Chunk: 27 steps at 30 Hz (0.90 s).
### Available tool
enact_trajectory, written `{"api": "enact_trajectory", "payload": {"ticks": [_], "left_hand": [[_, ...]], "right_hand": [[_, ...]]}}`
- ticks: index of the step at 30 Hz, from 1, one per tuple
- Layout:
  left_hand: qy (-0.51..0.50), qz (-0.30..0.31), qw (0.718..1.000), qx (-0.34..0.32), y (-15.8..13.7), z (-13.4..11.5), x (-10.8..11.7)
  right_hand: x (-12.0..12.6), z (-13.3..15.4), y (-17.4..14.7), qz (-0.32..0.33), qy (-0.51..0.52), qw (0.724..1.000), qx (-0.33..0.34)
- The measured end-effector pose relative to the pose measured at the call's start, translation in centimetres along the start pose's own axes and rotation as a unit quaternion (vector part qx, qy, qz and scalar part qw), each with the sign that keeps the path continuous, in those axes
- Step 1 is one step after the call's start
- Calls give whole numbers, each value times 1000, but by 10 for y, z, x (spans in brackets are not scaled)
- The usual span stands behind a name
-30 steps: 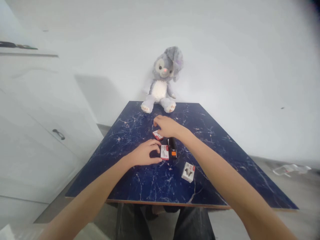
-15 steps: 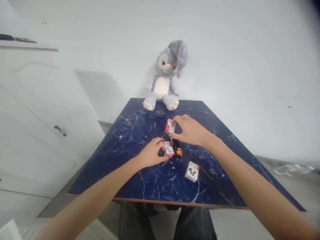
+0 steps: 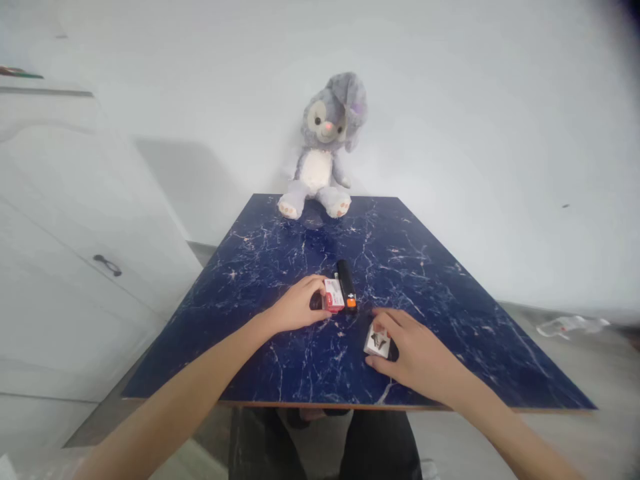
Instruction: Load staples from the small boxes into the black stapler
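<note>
My left hand (image 3: 295, 308) curves round a short stack of small red-and-white cardboard boxes (image 3: 334, 295), thumb at the near side and fingers at the far side. Just right of the stack, a black stapler (image 3: 345, 277) with an orange label at its near end lies lengthwise on the table. Nearer the front edge, my right hand (image 3: 413, 347) grips a small white box (image 3: 377, 341) printed with a dark clip-like picture. Its thumb is at the near side and its fingers reach over the far side, hiding the box's right part.
The blue marble-patterned table (image 3: 410, 267) stands against a white wall. A grey plush rabbit (image 3: 317, 167) sits at its far edge. To the left is a white cabinet (image 3: 60, 233) with a dark handle. A clear plastic item (image 3: 573, 326) lies on the floor at right.
My right hand has let go of a red-and-white box, which now appears to top the stack. It has moved nearer and taken hold of the white box. My left hand stays at the stack.
</note>
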<state>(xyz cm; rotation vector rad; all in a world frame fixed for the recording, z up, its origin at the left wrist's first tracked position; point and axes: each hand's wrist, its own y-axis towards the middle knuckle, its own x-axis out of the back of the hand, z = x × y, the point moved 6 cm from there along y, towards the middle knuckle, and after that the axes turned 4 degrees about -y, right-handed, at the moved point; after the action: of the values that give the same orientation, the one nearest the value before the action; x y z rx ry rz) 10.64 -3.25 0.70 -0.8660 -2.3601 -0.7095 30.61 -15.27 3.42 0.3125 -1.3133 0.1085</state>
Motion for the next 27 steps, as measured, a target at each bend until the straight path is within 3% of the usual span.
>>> {"api": "enact_trajectory", "payload": {"ticks": [3,7,9,12,15,18,21,22,25,27], "left_hand": [[-64,-12,998,26,2,4,-4],[-119,-12,991,65,2,9,-8],[-110,-11,992,54,1,6,-6],[-32,-20,998,48,-3,4,4],[23,-48,995,84,-7,9,17],[17,-43,993,105,-8,14,20],[26,-20,996,80,-6,11,13],[33,-18,996,78,-4,11,10],[53,-30,994,93,-2,13,4],[55,-38,993,94,0,15,3]], "right_hand": [[3,-8,1,13,37,999,-30],[54,-4,49,-140,86,986,-14],[65,5,87,-182,90,979,23],[39,20,147,-113,58,987,99],[2,25,190,-31,-21,988,148],[-14,11,213,53,-32,991,116],[-19,-1,214,180,45,975,119],[-16,-4,212,181,73,974,117],[-10,-16,209,105,125,984,72],[-21,-20,205,109,148,982,43]]}}
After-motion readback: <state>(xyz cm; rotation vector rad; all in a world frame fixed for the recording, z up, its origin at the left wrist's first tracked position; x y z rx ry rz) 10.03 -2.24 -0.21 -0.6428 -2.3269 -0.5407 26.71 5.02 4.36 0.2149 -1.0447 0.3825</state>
